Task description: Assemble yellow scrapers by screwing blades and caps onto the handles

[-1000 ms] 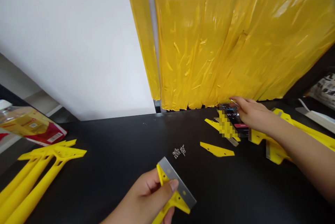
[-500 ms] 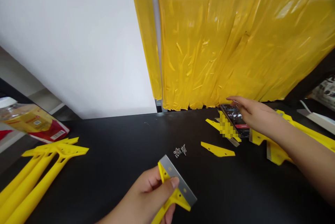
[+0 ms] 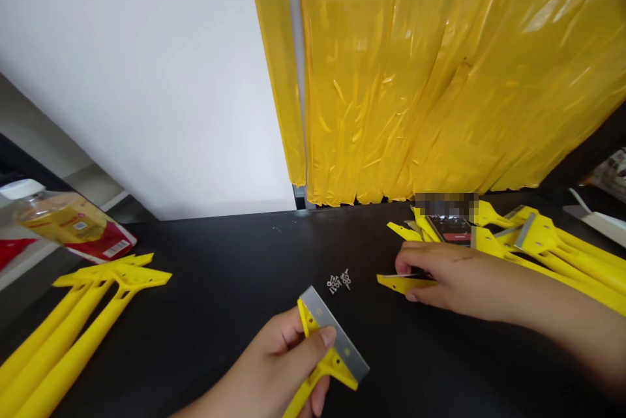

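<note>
My left hand point(image 3: 283, 366) grips a yellow scraper point(image 3: 313, 382) near its head, thumb pressing on the grey metal blade point(image 3: 335, 333) that lies across it. The blade points up and right. To the right, my right hand point(image 3: 433, 271) has its thumb and fingers closed around a flat yellow plastic plate point(image 3: 398, 283) at the table surface. The fingers cover the plate's right part. Between and beyond the hands lies a small pile of screws and nuts point(image 3: 338, 281).
Several yellow handles point(image 3: 98, 320) lie at the left beside a bottle with a white cap point(image 3: 78, 222). At the right back are a phone point(image 3: 448, 225), more yellow plates point(image 3: 403, 231) and several scrapers with blades point(image 3: 542, 235). A yellow plastic curtain point(image 3: 391, 79) hangs behind the black table point(image 3: 220, 274).
My right hand has come from over the phone down to the loose yellow plate and closed on it. My left hand keeps holding the scraper in nearly the same place.
</note>
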`<action>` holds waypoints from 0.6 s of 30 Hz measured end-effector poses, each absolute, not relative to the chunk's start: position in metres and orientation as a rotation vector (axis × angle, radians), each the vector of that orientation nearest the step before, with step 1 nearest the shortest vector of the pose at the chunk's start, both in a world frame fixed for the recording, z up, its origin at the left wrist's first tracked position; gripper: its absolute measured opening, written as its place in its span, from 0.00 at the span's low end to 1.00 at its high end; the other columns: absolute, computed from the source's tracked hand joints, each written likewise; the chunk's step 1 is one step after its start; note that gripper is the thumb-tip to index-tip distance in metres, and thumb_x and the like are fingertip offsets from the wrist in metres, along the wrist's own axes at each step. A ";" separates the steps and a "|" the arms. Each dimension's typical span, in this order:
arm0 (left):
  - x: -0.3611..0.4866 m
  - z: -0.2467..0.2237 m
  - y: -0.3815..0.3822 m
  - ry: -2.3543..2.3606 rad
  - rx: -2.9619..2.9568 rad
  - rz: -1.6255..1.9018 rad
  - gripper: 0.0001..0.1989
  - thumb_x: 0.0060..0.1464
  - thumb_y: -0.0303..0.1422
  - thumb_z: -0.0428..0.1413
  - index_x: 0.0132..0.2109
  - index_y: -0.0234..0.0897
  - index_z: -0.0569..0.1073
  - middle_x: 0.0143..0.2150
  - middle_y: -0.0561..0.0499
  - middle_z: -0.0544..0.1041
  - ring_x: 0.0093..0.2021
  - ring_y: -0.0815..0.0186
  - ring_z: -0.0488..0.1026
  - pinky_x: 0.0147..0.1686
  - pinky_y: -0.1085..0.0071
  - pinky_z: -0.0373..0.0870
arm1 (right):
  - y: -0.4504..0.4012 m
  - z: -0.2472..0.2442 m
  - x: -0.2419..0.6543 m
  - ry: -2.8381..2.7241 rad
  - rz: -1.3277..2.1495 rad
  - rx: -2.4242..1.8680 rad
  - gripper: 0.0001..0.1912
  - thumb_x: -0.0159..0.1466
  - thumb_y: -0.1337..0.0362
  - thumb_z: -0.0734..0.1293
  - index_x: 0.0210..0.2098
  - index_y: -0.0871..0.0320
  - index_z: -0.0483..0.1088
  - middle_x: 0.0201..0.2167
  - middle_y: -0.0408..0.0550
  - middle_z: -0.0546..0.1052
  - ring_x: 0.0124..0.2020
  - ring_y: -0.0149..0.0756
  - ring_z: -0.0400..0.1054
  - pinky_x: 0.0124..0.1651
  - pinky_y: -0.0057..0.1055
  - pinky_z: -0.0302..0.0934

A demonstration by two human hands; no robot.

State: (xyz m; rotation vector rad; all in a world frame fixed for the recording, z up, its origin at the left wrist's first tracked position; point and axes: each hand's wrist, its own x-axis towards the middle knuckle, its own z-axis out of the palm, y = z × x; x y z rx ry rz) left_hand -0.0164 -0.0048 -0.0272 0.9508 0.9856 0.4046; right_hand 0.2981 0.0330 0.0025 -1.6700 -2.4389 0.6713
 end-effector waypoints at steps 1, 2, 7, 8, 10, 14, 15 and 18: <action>-0.017 -0.027 -0.005 0.984 0.951 0.404 0.23 0.57 0.57 0.60 0.37 0.41 0.69 0.15 0.60 0.71 0.09 0.76 0.58 0.10 0.83 0.54 | 0.031 0.003 0.297 -2.442 0.701 -1.660 0.04 0.64 0.59 0.70 0.40 0.48 0.73 0.43 0.41 0.80 0.43 0.43 0.75 0.44 0.36 0.62; -0.017 -0.027 -0.005 0.983 0.952 0.404 0.23 0.57 0.57 0.59 0.37 0.41 0.69 0.15 0.60 0.71 0.09 0.76 0.58 0.10 0.84 0.54 | 0.030 0.004 0.296 -2.443 0.729 -1.656 0.04 0.64 0.60 0.70 0.39 0.48 0.72 0.43 0.40 0.80 0.43 0.42 0.75 0.44 0.36 0.62; -0.017 -0.027 -0.002 0.998 0.950 0.384 0.23 0.58 0.57 0.58 0.38 0.40 0.70 0.16 0.60 0.71 0.09 0.76 0.58 0.10 0.83 0.54 | 0.027 0.005 0.299 -2.405 0.753 -1.705 0.05 0.63 0.61 0.70 0.39 0.48 0.71 0.39 0.40 0.80 0.38 0.42 0.75 0.41 0.35 0.61; -0.016 -0.027 -0.002 1.006 0.940 0.388 0.22 0.59 0.56 0.58 0.38 0.40 0.70 0.16 0.60 0.71 0.09 0.76 0.58 0.10 0.84 0.54 | 0.027 0.004 0.301 -2.397 0.726 -1.714 0.07 0.63 0.61 0.70 0.41 0.47 0.72 0.40 0.40 0.80 0.39 0.43 0.75 0.41 0.36 0.61; -0.016 -0.027 -0.003 1.011 0.937 0.389 0.21 0.61 0.54 0.57 0.38 0.40 0.70 0.16 0.60 0.71 0.09 0.76 0.58 0.10 0.84 0.53 | 0.026 0.002 0.305 -2.404 0.638 -1.729 0.11 0.63 0.62 0.70 0.45 0.45 0.73 0.43 0.41 0.81 0.42 0.45 0.76 0.44 0.37 0.62; -0.017 -0.027 -0.006 1.035 0.936 0.398 0.19 0.63 0.52 0.56 0.39 0.40 0.69 0.16 0.60 0.71 0.10 0.76 0.59 0.10 0.85 0.52 | 0.024 -0.003 0.312 -2.462 0.454 -1.794 0.09 0.64 0.62 0.69 0.45 0.46 0.74 0.44 0.43 0.81 0.45 0.49 0.77 0.48 0.42 0.62; -0.017 -0.027 -0.005 1.034 0.938 0.395 0.19 0.62 0.53 0.56 0.39 0.41 0.69 0.17 0.60 0.71 0.10 0.76 0.60 0.10 0.85 0.52 | 0.024 -0.004 0.313 -2.456 0.462 -1.819 0.09 0.64 0.62 0.69 0.45 0.47 0.74 0.43 0.44 0.81 0.44 0.49 0.76 0.48 0.42 0.62; -0.018 -0.027 -0.001 1.000 0.952 0.359 0.22 0.60 0.56 0.57 0.39 0.41 0.68 0.17 0.59 0.72 0.10 0.75 0.61 0.10 0.83 0.54 | 0.027 -0.003 0.315 -2.408 0.621 -1.857 0.08 0.62 0.61 0.70 0.43 0.47 0.74 0.39 0.44 0.81 0.39 0.48 0.76 0.42 0.40 0.61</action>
